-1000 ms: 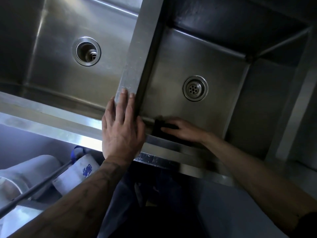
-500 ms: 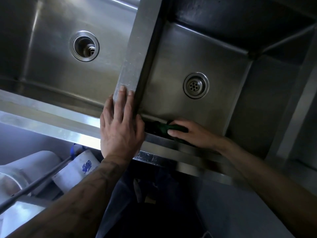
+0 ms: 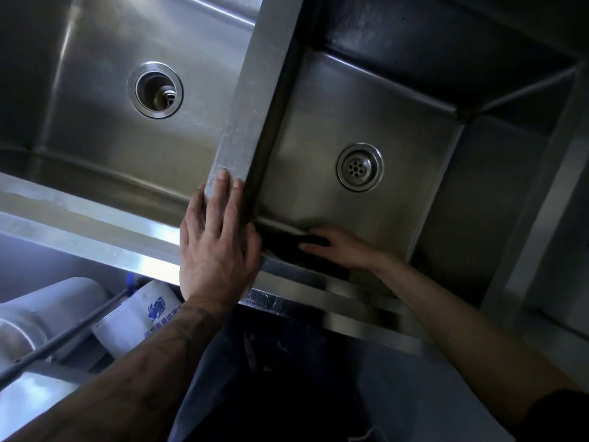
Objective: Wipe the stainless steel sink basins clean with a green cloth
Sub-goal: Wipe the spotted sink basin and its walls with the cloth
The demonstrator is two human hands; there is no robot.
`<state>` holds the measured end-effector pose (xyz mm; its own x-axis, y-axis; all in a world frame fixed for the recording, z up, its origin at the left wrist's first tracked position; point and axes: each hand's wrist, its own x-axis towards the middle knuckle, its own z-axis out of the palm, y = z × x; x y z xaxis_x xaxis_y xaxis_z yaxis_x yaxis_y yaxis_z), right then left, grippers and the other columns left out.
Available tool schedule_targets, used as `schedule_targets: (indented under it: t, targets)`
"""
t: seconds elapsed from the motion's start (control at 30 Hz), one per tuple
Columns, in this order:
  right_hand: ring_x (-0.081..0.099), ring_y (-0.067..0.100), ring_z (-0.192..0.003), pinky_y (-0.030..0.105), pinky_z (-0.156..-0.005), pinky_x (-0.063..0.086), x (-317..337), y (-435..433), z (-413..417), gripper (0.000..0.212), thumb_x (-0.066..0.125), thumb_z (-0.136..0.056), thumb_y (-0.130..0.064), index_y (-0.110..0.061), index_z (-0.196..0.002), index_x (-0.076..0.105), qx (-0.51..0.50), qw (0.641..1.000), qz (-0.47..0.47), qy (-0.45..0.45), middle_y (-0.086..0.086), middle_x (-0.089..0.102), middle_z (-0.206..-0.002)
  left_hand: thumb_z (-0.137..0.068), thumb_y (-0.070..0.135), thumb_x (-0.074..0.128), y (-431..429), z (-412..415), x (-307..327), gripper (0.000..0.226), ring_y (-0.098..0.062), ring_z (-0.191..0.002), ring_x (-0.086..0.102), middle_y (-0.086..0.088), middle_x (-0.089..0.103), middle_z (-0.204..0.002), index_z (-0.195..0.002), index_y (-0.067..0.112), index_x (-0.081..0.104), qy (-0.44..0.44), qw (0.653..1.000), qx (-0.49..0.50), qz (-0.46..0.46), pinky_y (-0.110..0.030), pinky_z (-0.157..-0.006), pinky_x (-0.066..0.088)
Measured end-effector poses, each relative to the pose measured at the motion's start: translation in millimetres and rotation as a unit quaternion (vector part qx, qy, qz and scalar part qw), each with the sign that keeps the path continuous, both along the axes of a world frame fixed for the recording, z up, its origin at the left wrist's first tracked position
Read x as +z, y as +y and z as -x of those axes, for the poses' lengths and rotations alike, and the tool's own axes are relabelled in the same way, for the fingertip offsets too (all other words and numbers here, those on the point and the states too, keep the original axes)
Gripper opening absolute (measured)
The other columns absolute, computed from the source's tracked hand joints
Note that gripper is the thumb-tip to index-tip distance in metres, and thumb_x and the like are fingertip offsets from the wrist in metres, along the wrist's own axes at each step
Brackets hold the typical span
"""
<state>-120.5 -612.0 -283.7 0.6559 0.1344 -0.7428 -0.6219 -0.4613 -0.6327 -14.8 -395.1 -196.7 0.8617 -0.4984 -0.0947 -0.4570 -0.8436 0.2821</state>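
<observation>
R hand (image 3: 342,250) on cloth (image 3: 282,242), R basin (image 3: 318,122)

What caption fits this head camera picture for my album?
Left hand rests on the divider; right hand presses a dark cloth into the right basin's near corner.

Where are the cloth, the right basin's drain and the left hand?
cloth (image 3: 283,245): head view, dark bunched middle.
right basin's drain (image 3: 360,167): head view, strainer centre.
left hand (image 3: 216,250): head view, back of hand.

Dim, shadowed, wide-angle edge distortion
</observation>
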Motion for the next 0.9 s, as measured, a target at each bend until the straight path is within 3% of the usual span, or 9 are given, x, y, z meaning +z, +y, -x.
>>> schedule_targets:
  t: [0.1, 0.2, 0.27, 0.4, 0.47, 0.63, 0.73, 0.83, 0.9]
  targets:
    - [0.058, 0.023, -0.123, 0.03, -0.103, 0.043, -7, -5, 5, 0.04, 0.057, -0.102, -0.046, -0.019, -0.128, 0.068, 0.008, 0.998, 0.054, 0.032, 0.005, 0.064, -0.132, -0.099, 0.031, 0.048, 0, 0, 0, 0.067, -0.043, -0.151, 0.034, -0.003, 0.029, -0.173, -0.164, 0.018, 0.036, 0.0, 1.0, 0.0, -0.003, -0.052, -0.124, 0.031]
    - [0.063, 0.015, -0.104, 0.027, -0.094, 0.047, 15, -4, 19, 0.026, 0.064, -0.1, -0.037, -0.017, -0.114, 0.073, -0.047, 0.998, -0.018, -0.041, 0.005, 0.067, -0.11, -0.1, 0.032, 0.049, 0, 0, -1, 0.067, -0.043, -0.151, 0.034, -0.002, 0.029, -0.173, -0.164, 0.017, 0.036, -0.003, 1.0, 0.0, -0.006, -0.052, -0.124, 0.031]
    - [0.062, 0.015, -0.104, 0.024, -0.095, 0.045, 19, -8, 28, 0.025, 0.066, -0.098, -0.035, -0.014, -0.111, 0.072, -0.065, 0.996, -0.04, -0.054, 0.007, 0.064, -0.107, -0.1, 0.032, 0.049, 0, 1, -1, 0.067, -0.043, -0.151, 0.034, -0.003, 0.03, -0.173, -0.163, 0.017, 0.036, -0.002, 1.0, 0.002, -0.003, -0.052, -0.124, 0.031]
    - [0.061, 0.021, -0.113, 0.023, -0.091, 0.041, -8, -23, 32, 0.036, 0.062, -0.101, -0.04, -0.012, -0.122, 0.07, -0.022, 0.998, 0.025, 0.05, 0.008, 0.065, -0.119, -0.099, 0.03, 0.049, 0, 0, -1, 0.067, -0.045, -0.15, 0.035, -0.003, 0.03, -0.173, -0.163, 0.017, 0.037, 0.0, 1.0, 0.002, -0.001, -0.053, -0.123, 0.032]
    - [0.061, 0.02, -0.115, 0.023, -0.091, 0.041, -11, -25, 37, 0.039, 0.06, -0.1, -0.049, -0.02, -0.124, 0.07, -0.023, 0.996, 0.048, 0.066, 0.005, 0.065, -0.12, -0.098, 0.03, 0.05, -1, 0, -1, 0.067, -0.045, -0.15, 0.036, -0.003, 0.03, -0.173, -0.163, 0.017, 0.038, -0.002, 1.0, 0.003, -0.001, -0.053, -0.123, 0.032]
    - [0.061, 0.01, -0.104, 0.015, -0.092, 0.043, 23, -21, 47, 0.026, 0.067, -0.097, -0.04, -0.02, -0.113, 0.073, -0.077, 0.997, -0.016, 0.004, 0.004, 0.063, -0.111, -0.098, 0.029, 0.05, -1, 0, 0, 0.067, -0.044, -0.15, 0.035, -0.003, 0.031, -0.172, -0.163, 0.016, 0.038, 0.001, 1.0, 0.004, 0.004, -0.053, -0.123, 0.032]
    - [0.06, 0.016, -0.106, 0.017, -0.092, 0.041, 4, -27, 41, 0.03, 0.064, -0.099, -0.038, -0.014, -0.115, 0.072, -0.04, 0.999, -0.003, 0.029, 0.01, 0.063, -0.113, -0.098, 0.029, 0.049, -1, 0, 1, 0.067, -0.043, -0.151, 0.034, -0.003, 0.031, -0.173, -0.163, 0.016, 0.038, 0.003, 1.0, 0.002, 0.001, -0.053, -0.124, 0.031]
    - [0.06, 0.024, -0.116, 0.029, -0.1, 0.044, -21, -33, 46, 0.036, 0.059, -0.098, -0.054, -0.027, -0.12, 0.07, -0.014, 0.995, 0.043, 0.094, 0.009, 0.062, -0.119, -0.098, 0.029, 0.05, -1, 0, 1, 0.068, -0.043, -0.152, 0.034, -0.002, 0.029, -0.173, -0.163, 0.017, 0.036, 0.004, 1.0, 0.001, -0.001, -0.052, -0.124, 0.031]
    - [0.06, 0.019, -0.116, 0.029, -0.102, 0.044, -8, -31, 51, 0.04, 0.057, -0.095, -0.06, -0.03, -0.12, 0.07, -0.024, 0.996, 0.046, 0.068, 0.006, 0.063, -0.119, -0.099, 0.03, 0.05, -1, 0, 0, 0.067, -0.044, -0.151, 0.034, -0.002, 0.029, -0.173, -0.163, 0.017, 0.036, 0.004, 1.0, 0.001, 0.002, -0.053, -0.123, 0.032]
